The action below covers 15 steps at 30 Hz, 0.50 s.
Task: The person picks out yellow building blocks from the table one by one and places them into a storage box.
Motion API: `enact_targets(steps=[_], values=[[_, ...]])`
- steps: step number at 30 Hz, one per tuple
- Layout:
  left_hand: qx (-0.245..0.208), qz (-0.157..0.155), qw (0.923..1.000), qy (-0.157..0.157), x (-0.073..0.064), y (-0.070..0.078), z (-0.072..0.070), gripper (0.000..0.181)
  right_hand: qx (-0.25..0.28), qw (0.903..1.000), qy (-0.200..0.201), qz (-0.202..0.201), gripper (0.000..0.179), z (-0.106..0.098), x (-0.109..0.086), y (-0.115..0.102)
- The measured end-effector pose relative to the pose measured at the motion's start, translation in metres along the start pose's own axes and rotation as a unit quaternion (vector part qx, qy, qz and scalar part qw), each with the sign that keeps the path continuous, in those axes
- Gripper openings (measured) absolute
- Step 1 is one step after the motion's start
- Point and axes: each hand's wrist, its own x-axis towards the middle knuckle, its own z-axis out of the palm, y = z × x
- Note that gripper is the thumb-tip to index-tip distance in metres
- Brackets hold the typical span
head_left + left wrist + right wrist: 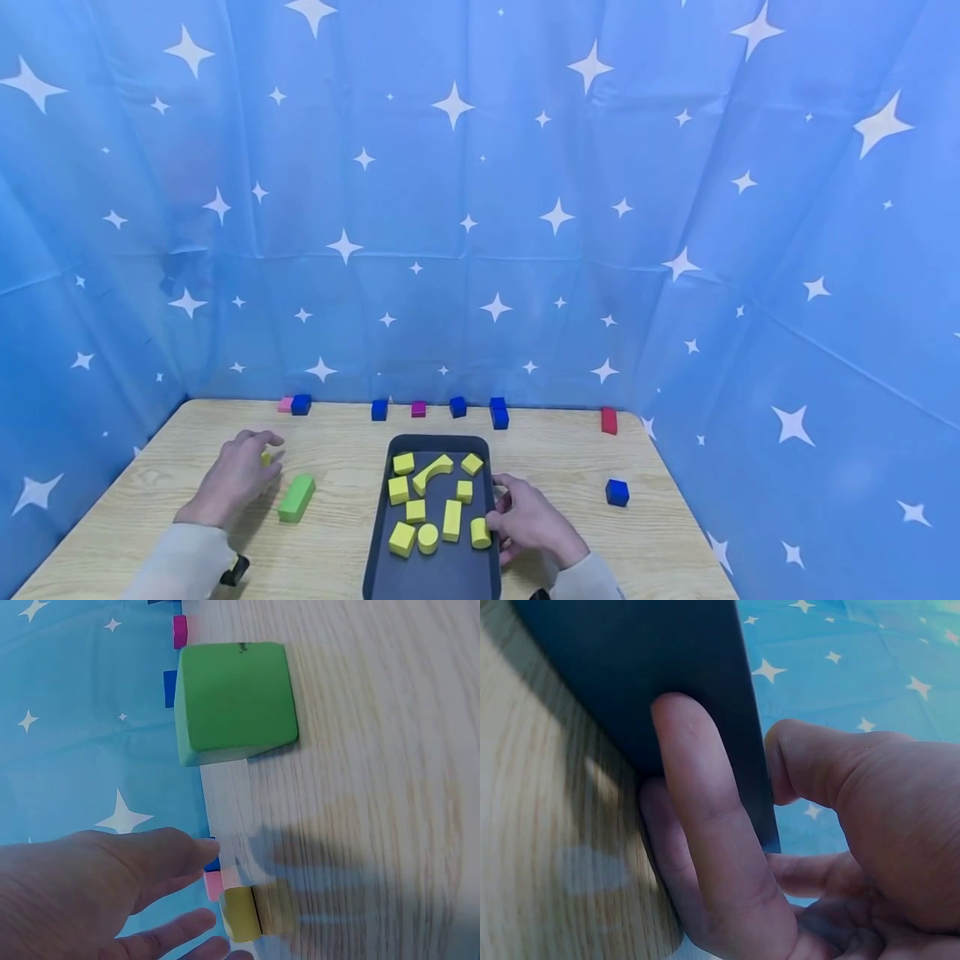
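Note:
My left hand [238,472] hovers at the left of the table, thumb and fingers spread beside a yellow block [241,914]. A gap shows between the thumb and that block in the left wrist view; some fingertips are cut off by the frame's edge. Just right of this hand lies a green block [297,498]. With my right hand [531,518] I grip the side wall of a dark grey tray [431,579], thumb over the rim and fingers against the outside. Several yellow blocks lie in the tray, among them an arch [432,473] and a cylinder [481,533].
Along the table's back edge stand blue blocks [379,410], a magenta block [418,409], a pink block [286,404] and a red block [609,421]. Another blue cube [617,492] lies at the right. A starry blue curtain [420,208] surrounds the wooden table [337,467].

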Motion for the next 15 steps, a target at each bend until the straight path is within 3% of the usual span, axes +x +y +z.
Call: enact_targets(steps=[15], values=[[-0.007, -0.014, 0.9996, -0.025, 0.0025, -0.0028, 0.0016, 0.030, 0.004, 1.0000, 0.002, 0.004, 0.080, 0.0012, -0.0005, -0.0007]])
